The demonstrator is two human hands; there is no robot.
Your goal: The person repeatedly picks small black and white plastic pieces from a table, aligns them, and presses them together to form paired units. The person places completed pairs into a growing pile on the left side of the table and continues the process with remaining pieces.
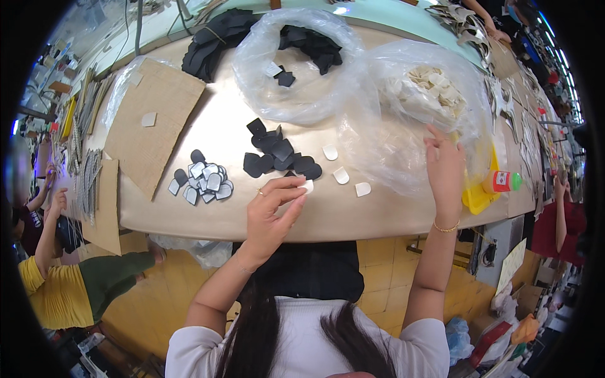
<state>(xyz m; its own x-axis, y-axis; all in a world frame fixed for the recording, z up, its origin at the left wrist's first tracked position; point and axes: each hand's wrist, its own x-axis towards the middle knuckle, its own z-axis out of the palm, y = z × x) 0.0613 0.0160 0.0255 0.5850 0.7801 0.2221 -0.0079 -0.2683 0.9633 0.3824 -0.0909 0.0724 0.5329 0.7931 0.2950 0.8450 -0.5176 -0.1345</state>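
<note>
In my left hand (275, 209), thumb and fingers pinch a small white rounded piece (307, 186), just in front of a loose pile of black pieces (277, 151). My right hand (443, 160) is raised at the near edge of a clear plastic bag (403, 151), its fingers apart and nothing visible in them. Cream-coloured pieces (435, 88) fill the far part of that bag. Between my hands lie three loose white pieces, one of them a white tab (362, 189). Left of my left hand is a heap of black-and-white rounded pieces (205, 181).
An open clear bag (252, 75) holding black pieces stands at the back, beside stacked black material (214, 47). Cardboard (151, 120) covers the left side. A green-capped bottle (501, 181) lies over a yellow tray (477, 198) at right. Other people work on both sides.
</note>
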